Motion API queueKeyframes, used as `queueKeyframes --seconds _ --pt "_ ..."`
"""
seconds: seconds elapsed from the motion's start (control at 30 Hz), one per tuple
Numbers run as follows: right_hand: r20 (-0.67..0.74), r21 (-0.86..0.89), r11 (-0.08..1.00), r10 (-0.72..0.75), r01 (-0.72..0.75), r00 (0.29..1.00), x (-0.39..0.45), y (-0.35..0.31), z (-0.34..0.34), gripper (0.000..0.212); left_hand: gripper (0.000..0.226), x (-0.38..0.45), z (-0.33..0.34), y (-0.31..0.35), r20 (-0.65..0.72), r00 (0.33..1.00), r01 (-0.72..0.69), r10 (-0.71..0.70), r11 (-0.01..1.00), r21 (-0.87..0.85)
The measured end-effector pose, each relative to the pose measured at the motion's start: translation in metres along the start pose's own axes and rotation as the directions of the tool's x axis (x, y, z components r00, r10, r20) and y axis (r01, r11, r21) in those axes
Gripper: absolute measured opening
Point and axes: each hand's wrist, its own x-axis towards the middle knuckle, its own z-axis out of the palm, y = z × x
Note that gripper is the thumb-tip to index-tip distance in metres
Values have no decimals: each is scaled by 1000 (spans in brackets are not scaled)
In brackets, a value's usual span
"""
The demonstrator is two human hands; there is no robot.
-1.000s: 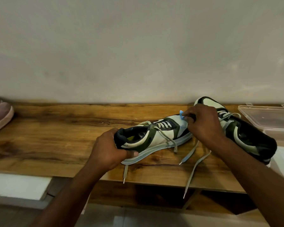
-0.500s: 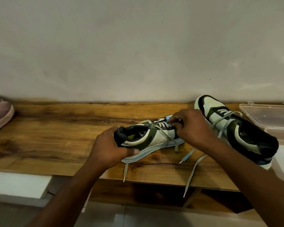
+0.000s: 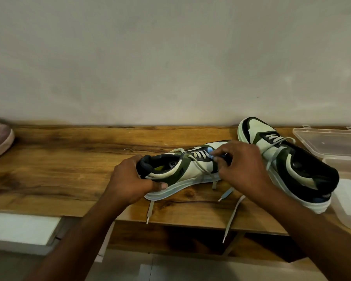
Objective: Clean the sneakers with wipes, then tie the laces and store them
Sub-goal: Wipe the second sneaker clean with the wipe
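Left hand (image 3: 130,179) grips heel of cream, olive and black sneaker (image 3: 182,169), fingers curled round collar, bracing it on wooden surface (image 3: 73,169) for wiping. Right hand (image 3: 243,169) pinches small blue wipe (image 3: 210,152) against laced area, fingers bunched tight. Laces untied, trailing over surface edge. Second matching sneaker (image 3: 288,165) just behind right wrist, beside clear plastic box (image 3: 332,147), likely for storage.

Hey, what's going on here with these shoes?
A person is cleaning a sneaker on a wooden shelf. The left hand grips its heel; the right hand pinches a small blue wipe against the laces. The second sneaker lies alongside, laces loose, beside an open clear plastic box.
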Motion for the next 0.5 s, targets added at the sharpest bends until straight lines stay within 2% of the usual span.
queueKeyframes --seconds 0.1,0.2,0.33,0.43,0.5 --pt "-61 -107 991 68 -75 996 13 24 -20 15 78 1 0 0 6 1000 -2 2 1000 3" --pt "-101 -195 974 95 -113 990 13 31 -28 14 75 1 1 0 -3 1000 1 -1 1000 3" --pt "-10 -79 996 38 -38 999 -11 4 -5 22 76 2 2 1 -1 1000 3 -3 1000 12" --pt "0 2 1000 18 -18 1000 -19 -2 2 24 73 3 1 1 10 1000 6 -6 1000 13" --pt "-10 -14 999 33 -33 999 -12 9 -4 20 75 3 1 2 14 1000 4 -4 1000 10"
